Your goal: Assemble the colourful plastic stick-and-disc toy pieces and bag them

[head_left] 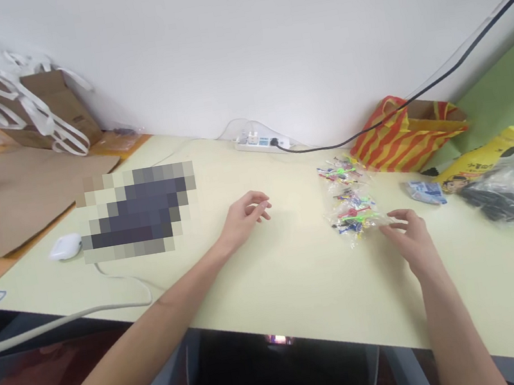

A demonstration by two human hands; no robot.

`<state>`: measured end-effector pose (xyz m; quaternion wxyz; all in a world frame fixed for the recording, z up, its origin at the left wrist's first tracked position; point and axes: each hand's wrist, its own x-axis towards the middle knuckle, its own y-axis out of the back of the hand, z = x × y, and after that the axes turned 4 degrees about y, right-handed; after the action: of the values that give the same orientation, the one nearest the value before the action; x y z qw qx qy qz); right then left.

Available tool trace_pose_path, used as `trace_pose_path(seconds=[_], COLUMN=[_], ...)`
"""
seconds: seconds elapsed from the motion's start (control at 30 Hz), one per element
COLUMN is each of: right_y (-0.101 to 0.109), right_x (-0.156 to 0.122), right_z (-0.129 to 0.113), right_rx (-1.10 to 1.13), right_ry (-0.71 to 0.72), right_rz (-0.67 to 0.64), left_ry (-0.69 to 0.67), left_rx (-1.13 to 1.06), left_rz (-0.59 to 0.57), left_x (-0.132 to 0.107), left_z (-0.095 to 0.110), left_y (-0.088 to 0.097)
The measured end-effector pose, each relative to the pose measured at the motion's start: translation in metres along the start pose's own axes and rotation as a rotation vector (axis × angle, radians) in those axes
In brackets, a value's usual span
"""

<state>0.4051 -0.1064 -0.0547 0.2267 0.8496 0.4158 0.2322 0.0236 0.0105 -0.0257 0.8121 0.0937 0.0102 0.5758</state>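
Observation:
My left hand (245,212) is held over the middle of the table with its fingers loosely bent and apart, nothing in them. Farther right, my right hand (407,235) pinches the edge of a clear plastic packet (356,221) between thumb and fingers. Small green, red, blue and yellow plastic pieces show through it; their exact kind is too small to tell. Beyond it lie similar clear packets (340,171) of bright pieces, close together, so I cannot tell whether they are joined.
A striped paper bag (390,139), yellow bottle (481,160), blue packet (425,192) and dark items in clear plastic (506,198) are at right. A power strip (261,142) lies by the wall. Leftward are a pixelated dark object (142,204), white case (65,247) and cable (123,303).

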Motion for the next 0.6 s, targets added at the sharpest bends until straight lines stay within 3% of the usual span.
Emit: trace_pose_path(seconds=[0.1, 0.2, 0.23, 0.33, 0.4, 0.5, 0.6], right_y=[0.005, 0.014, 0.017, 0.021, 0.016, 0.003, -0.003], right_x=[0.003, 0.011, 0.015, 0.031, 0.040, 0.046, 0.047], right_z=[-0.011, -0.038, -0.049, -0.073, -0.077, -0.065, -0.043], right_rx=[-0.116, -0.171, -0.168, -0.230, -0.343, -0.392, -0.321], right_ry=[0.076, 0.204, 0.237, 0.338, 0.401, 0.478, 0.444], right_rz=[0.118, 0.187, 0.116, -0.323, -0.407, -0.146, 0.131], left_ry=[-0.016, -0.052, -0.068, -0.110, -0.126, -0.142, -0.170], left_rx=[0.052, 0.150, 0.190, 0.297, 0.340, 0.371, 0.413], left_rz=[0.002, -0.027, -0.044, -0.101, -0.129, -0.148, -0.097], left_x=[-0.001, -0.002, -0.003, -0.005, -0.006, -0.006, -0.006], left_z=[-0.001, -0.003, -0.003, -0.005, -0.006, -0.006, -0.002], left_y=[0.000, -0.002, -0.003, -0.005, -0.004, -0.002, 0.000])
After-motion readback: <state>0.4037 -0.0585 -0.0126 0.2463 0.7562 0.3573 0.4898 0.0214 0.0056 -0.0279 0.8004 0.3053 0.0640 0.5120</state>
